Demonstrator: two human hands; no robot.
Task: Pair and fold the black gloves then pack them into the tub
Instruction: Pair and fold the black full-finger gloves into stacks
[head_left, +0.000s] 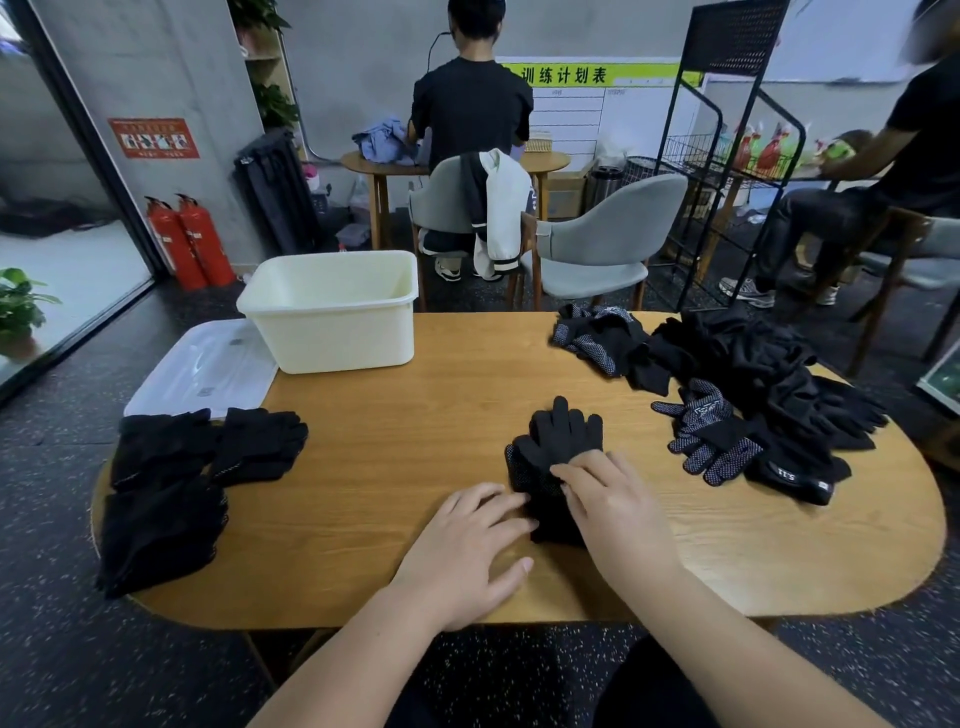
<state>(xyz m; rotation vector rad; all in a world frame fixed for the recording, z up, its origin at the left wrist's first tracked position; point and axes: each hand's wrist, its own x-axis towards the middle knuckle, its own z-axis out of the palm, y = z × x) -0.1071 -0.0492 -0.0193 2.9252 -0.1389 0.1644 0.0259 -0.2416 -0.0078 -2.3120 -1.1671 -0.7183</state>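
Head: one tub, one lid

Matt black knit gloves, smooth cream plastic tub, satin wood-grain table.

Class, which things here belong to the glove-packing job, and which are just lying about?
Job: central black knit glove pair; loose heap of black gloves; folded black glove stacks; cream plastic tub.
Lying about: grey padded chair; red fire extinguishers; black wire rack.
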